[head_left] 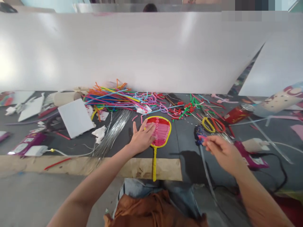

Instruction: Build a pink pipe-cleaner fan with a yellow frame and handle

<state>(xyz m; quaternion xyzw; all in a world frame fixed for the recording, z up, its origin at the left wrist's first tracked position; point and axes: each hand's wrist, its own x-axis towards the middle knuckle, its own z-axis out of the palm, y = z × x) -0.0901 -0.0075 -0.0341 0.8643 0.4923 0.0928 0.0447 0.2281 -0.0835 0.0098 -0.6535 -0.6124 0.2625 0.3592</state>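
A fan-shaped craft piece (165, 130) lies flat at the table's front edge. It has a yellow fuzzy rim, red and pink strips inside, a row of pink knobs down its middle and a yellow handle. My left hand (142, 138) rests on its left side with the fingers spread. My right hand (221, 151) pinches a short pink piece of pipe cleaner (202, 137) between thumb and fingertips. That piece is over or against a dark blue object (198, 130), from which a clear strip (206, 170) runs toward the front edge. Whether they touch I cannot tell.
Many coloured pipe cleaners (111, 97) lie heaped at the back, with clear thin sticks (115, 129) before them. Right of centre are yellow-handled scissors (208, 124), red-handled scissors (219, 125) and a red can (239, 113). A white board (75, 118) lies left. A white partition (130, 50) stands behind.
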